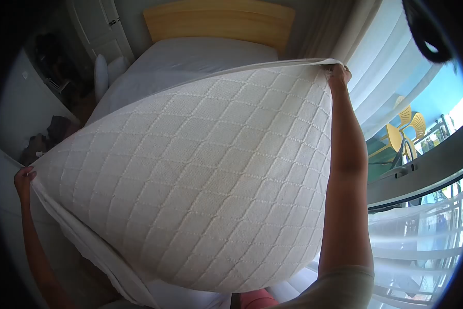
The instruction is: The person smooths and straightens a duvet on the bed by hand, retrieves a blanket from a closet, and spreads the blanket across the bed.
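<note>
A large white cover (205, 170) with a raised diamond pattern is stretched wide between both arms. My left hand (24, 177), low at the far left, is closed on one corner of it. At the upper right, my right hand (338, 76) grips the opposite corner, with that arm stretched forward. The cover bulges between them and hides part of the bed (190, 54), whose pale sheet shows behind its upper edge.
A wooden headboard (221, 20) stands behind the bed, with a white door (100, 28) to its left. Sheer curtains (391, 67) and a window frame line the right side, with yellow chairs (401, 131) beyond. Dark fabric (56, 129) lies at left.
</note>
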### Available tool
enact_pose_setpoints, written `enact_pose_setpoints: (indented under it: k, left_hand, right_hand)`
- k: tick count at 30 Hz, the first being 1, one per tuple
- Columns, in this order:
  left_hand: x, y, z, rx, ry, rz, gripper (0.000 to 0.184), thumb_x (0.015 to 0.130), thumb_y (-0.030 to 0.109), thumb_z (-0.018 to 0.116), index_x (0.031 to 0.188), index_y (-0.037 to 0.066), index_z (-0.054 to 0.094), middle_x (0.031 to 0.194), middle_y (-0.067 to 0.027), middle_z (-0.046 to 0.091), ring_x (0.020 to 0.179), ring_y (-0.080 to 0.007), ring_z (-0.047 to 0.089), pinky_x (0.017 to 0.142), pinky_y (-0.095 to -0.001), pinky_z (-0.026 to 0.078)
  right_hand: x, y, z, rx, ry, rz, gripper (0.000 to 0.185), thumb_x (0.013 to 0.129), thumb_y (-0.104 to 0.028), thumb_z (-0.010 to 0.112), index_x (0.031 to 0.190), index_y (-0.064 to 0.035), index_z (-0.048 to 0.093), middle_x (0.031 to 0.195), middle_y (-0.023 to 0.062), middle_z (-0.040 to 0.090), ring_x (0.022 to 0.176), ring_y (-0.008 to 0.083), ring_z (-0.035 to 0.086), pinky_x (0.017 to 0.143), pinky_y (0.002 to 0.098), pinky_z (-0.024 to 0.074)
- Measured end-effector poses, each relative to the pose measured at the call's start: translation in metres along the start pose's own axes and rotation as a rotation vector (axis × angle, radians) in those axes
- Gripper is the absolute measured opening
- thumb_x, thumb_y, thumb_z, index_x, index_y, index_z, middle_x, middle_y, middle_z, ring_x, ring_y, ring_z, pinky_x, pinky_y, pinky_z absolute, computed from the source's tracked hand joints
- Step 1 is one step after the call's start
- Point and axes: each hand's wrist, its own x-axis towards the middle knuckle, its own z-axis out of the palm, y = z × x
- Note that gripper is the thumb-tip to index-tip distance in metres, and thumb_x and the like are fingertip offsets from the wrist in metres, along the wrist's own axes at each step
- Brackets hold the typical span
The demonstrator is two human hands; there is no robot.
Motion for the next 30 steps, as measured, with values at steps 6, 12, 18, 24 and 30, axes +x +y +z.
enact_pose_setpoints:
  k: [6, 12, 18, 24, 30]
  left_hand:
    - [-0.147, 0.111, 0.017, 0.642, -0.065, 0.008, 0.077, 0.061, 0.003, 0.071, 0.130, 0.018, 0.040, 0.139, -0.0142, 0.024, 0.127, -0.0353, 0.024, 0.099, -0.0429, 0.031]
    - [-0.480, 0.405, -0.081, 0.216, -0.660, 0.344, 0.043, 0.072, 0.007, 0.062, 0.114, 0.005, 0.053, 0.136, -0.0165, 0.026, 0.126, -0.0372, 0.021, 0.102, -0.0478, 0.018]
    - [-0.623, 0.376, -0.003, -0.559, -0.864, -1.135, 0.025, 0.081, 0.022, 0.062, 0.083, -0.002, 0.055, 0.090, -0.0126, 0.058, 0.078, -0.0215, 0.058, 0.063, -0.0325, 0.047]
    - [-0.636, 0.348, 0.040, -1.238, -0.320, -1.945, 0.057, 0.076, 0.042, 0.065, 0.103, -0.004, 0.048, 0.106, -0.0200, 0.053, 0.095, -0.0302, 0.055, 0.073, -0.0405, 0.048]
    - [-0.608, 0.338, 0.056, -1.519, -0.116, -1.851, 0.056, 0.073, 0.035, 0.069, 0.113, 0.003, 0.044, 0.117, -0.0088, 0.047, 0.103, -0.0282, 0.050, 0.079, -0.0408, 0.044]
  right_hand:
    - [-0.102, -0.102, -0.068, -0.234, -0.639, 0.358, 0.070, 0.076, -0.015, 0.065, 0.133, -0.0085, 0.025, 0.138, 0.0211, 0.022, 0.127, 0.0351, 0.024, 0.099, 0.0523, 0.0231]
    - [-0.233, -0.196, -0.362, -0.767, -0.124, 0.468, 0.026, 0.082, -0.014, 0.057, 0.107, -0.0041, 0.054, 0.087, 0.0057, 0.060, 0.078, 0.0151, 0.055, 0.067, 0.0271, 0.0440]
    - [-0.367, -0.086, -0.392, -0.387, 0.504, 1.364, 0.052, 0.077, -0.042, 0.064, 0.112, -0.0054, 0.048, 0.093, 0.0158, 0.052, 0.084, 0.0260, 0.053, 0.067, 0.0441, 0.0471]
    - [-0.364, -0.037, -0.369, -0.342, 0.300, 0.852, 0.009, 0.081, -0.005, 0.058, 0.088, -0.0004, 0.056, 0.074, 0.0024, 0.057, 0.065, 0.0103, 0.052, 0.059, 0.0259, 0.0434]
    - [-0.283, -0.156, -0.367, -0.231, 0.247, 0.227, 0.019, 0.085, -0.012, 0.053, 0.074, -0.0087, 0.038, 0.067, -0.0037, 0.041, 0.060, 0.0055, 0.038, 0.053, 0.0213, 0.0333]
